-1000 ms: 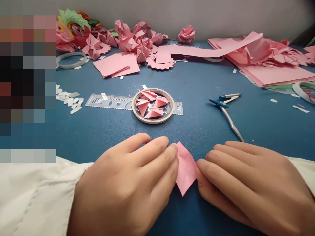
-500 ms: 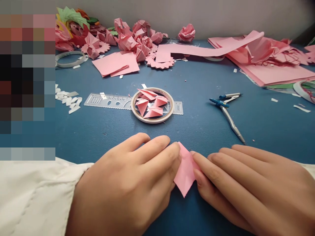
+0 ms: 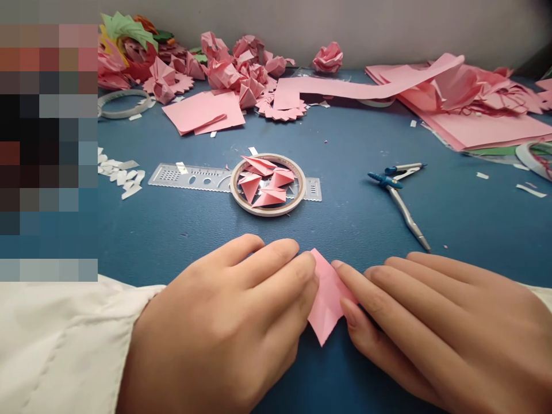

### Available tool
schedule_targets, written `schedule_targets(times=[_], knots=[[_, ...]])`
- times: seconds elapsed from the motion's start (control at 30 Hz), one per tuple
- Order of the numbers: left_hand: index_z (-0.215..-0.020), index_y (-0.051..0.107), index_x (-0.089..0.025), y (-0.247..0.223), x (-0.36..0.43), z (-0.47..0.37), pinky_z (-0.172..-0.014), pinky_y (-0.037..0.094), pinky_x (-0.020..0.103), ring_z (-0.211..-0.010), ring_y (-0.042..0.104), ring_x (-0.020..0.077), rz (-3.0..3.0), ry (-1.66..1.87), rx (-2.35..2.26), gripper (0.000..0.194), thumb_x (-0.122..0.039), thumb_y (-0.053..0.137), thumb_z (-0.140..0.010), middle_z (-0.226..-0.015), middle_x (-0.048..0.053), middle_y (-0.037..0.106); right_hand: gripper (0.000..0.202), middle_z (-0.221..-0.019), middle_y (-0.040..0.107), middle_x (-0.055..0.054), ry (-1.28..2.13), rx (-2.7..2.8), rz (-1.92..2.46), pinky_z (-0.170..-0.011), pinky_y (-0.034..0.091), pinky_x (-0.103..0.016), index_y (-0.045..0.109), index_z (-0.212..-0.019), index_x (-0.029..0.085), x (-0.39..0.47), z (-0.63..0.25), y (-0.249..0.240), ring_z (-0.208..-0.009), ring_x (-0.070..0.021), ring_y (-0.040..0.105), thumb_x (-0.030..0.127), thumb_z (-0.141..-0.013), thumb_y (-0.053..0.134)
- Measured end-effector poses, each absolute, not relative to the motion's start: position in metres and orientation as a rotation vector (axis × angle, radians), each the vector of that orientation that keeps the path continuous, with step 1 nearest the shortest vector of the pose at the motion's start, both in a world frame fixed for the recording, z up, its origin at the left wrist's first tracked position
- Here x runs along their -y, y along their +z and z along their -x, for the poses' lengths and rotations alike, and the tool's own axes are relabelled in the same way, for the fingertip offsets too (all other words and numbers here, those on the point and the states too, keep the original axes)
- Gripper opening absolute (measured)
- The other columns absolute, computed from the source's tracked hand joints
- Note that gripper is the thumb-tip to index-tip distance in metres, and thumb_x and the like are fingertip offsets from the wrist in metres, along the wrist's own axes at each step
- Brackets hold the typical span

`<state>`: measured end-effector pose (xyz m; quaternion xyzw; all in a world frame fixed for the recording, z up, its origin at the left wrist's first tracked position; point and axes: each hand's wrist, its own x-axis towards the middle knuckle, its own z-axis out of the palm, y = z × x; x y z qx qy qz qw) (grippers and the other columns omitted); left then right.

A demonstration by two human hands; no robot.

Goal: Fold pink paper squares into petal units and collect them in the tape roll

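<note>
A small pink paper piece (image 3: 326,302), creased and pointed at its near end, is held between my two hands just above the blue table. My left hand (image 3: 233,316) pinches its left edge, with the fingertips and part of the paper hidden behind the fingers. On the other side, my right hand (image 3: 440,322) grips the right edge between thumb and index finger. Beyond them a roll of tape (image 3: 235,198) lies flat with several folded pink paper pieces (image 3: 269,197) inside its ring. Beneath the roll sits a clear stencil ruler (image 3: 172,178).
A drawing compass (image 3: 405,213) lies to the right. White paper scraps (image 3: 131,184) are scattered at left. Along the wall are folded pink paper flowers (image 3: 228,69), a long pink strip (image 3: 345,87) and stacked pink sheets (image 3: 491,129). More tape rolls (image 3: 123,103) rest at the sides.
The right thumb and index finger have parted slightly at the paper's right edge, showing a little more of it. The left hand stays nearly still, and the paper remains between both hands.
</note>
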<state>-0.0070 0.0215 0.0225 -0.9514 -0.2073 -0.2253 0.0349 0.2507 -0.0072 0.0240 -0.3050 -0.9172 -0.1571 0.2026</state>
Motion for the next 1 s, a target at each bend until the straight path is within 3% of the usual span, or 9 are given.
schedule_targets(times=[0.63, 0.8, 0.9, 1.0], knots=[[-0.106, 0.089, -0.019, 0.02, -0.019, 0.01, -0.088, 0.062, 0.045, -0.105, 0.081, 0.0255, 2.897, -0.754, 0.646, 0.059, -0.01, 0.033, -0.126, -0.121, 0.004, 0.091, 0.028, -0.081, 0.083, -0.006, -0.398, 2.631, 0.803, -0.061, 0.056, -0.043, 0.07, -0.134, -0.002, 0.008, -0.25, 0.021, -0.064, -0.0199, 0.07, 0.009, -0.125, 0.046], [-0.129, 0.088, -0.022, 0.02, -0.015, 0.01, -0.097, 0.07, 0.046, -0.117, 0.081, 0.0318, 2.984, -0.575, 0.724, 0.03, -0.034, 0.061, -0.121, -0.127, 0.012, 0.089, 0.027, -0.086, 0.087, -0.008, -0.444, 2.583, 0.809, -0.063, 0.057, -0.045, 0.072, -0.13, -0.001, 0.01, -0.249, 0.023, -0.064, -0.0206, 0.072, 0.007, -0.124, 0.047], [-0.137, 0.085, -0.023, 0.019, -0.013, 0.009, -0.103, 0.072, 0.051, -0.124, 0.079, 0.0368, 2.986, -0.587, 0.76, 0.036, -0.047, 0.069, -0.115, -0.134, 0.017, 0.086, 0.028, -0.085, 0.087, -0.007, -0.44, 2.587, 0.814, -0.063, 0.057, -0.044, 0.073, -0.129, 0.0, 0.01, -0.249, 0.025, -0.066, -0.0206, 0.073, 0.007, -0.124, 0.047], [-0.137, 0.085, -0.024, 0.016, -0.012, 0.01, -0.105, 0.072, 0.054, -0.128, 0.079, 0.0388, 2.994, -0.588, 0.749, 0.039, -0.051, 0.071, -0.113, -0.137, 0.018, 0.086, 0.033, -0.086, 0.086, -0.006, -0.402, 2.616, 0.812, -0.063, 0.056, -0.043, 0.074, -0.133, 0.001, 0.01, -0.25, 0.025, -0.067, -0.0199, 0.073, 0.008, -0.125, 0.043]])
